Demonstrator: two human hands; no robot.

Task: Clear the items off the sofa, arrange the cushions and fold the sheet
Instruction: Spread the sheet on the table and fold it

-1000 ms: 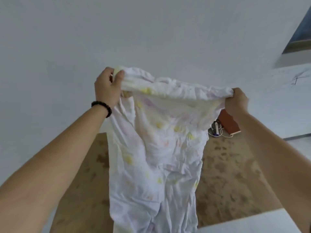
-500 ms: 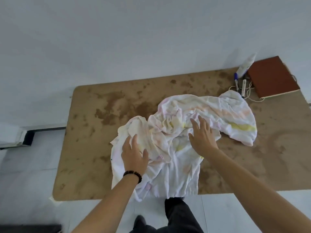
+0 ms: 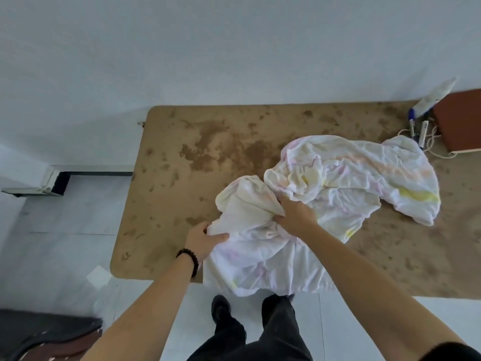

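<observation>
We see the crumpled sheet (image 3: 351,183) on the stained counter (image 3: 177,178) — left grip (image 3: 201,241) and right grip (image 3: 295,217) each curled round a bunched fold.

Both your arms reach forward and down to the sheet (image 3: 338,183), forearms bare. Your left hand (image 3: 201,239) is at the sheet's left edge, with the thumb laid over the cloth and the fingers tucked under it, gripping a bunch of fabric. A dark beaded bracelet (image 3: 188,257) circles that wrist. Your right hand (image 3: 294,217) sits near the middle of the sheet, back of the hand up, fingers curled into a raised fold and holding it. The hands are near each other but apart. Your right forearm crosses above the sheet's near part, while your left forearm comes in beside its left edge.
</observation>
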